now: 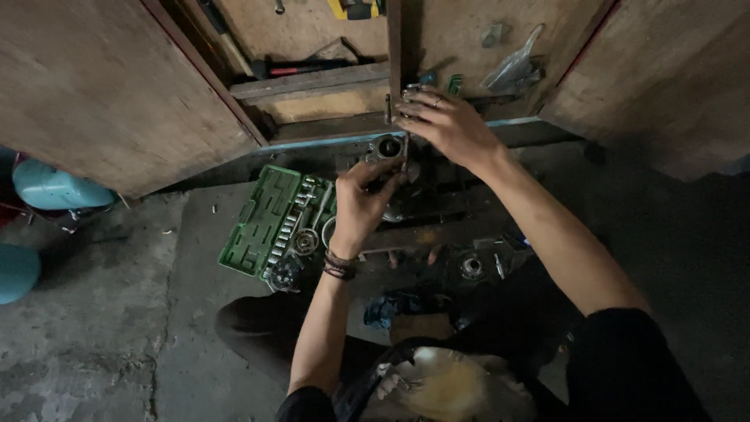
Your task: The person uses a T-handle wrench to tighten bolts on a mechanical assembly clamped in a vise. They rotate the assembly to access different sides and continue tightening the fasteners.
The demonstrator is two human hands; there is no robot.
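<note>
On the dark concrete floor, just before the open wooden cabinet, a person sits with a greasy dark metal mechanical assembly between their knees. Their left hand is curled closed around the lower part of a slim upright metal tool shaft, which stands beside a round metal bore at the far end of the assembly. Their right hand, a ring on one finger, is cupped over the top of that shaft, fingers bent around its head; whether it presses or turns I cannot tell. Touching the assembly's left edge lies an open green plastic socket case, its shiny sockets mostly seated in their slots, so few pieces seem to be out. Near the assembly's close edge a round bearing-like metal part rests loose. By my judgement the work is mid-way: the assembly looks partly stripped, the tool is engaged, and loose parts remain unfitted. Two pale blue rounded containers stand at the floor's left edge.
</note>
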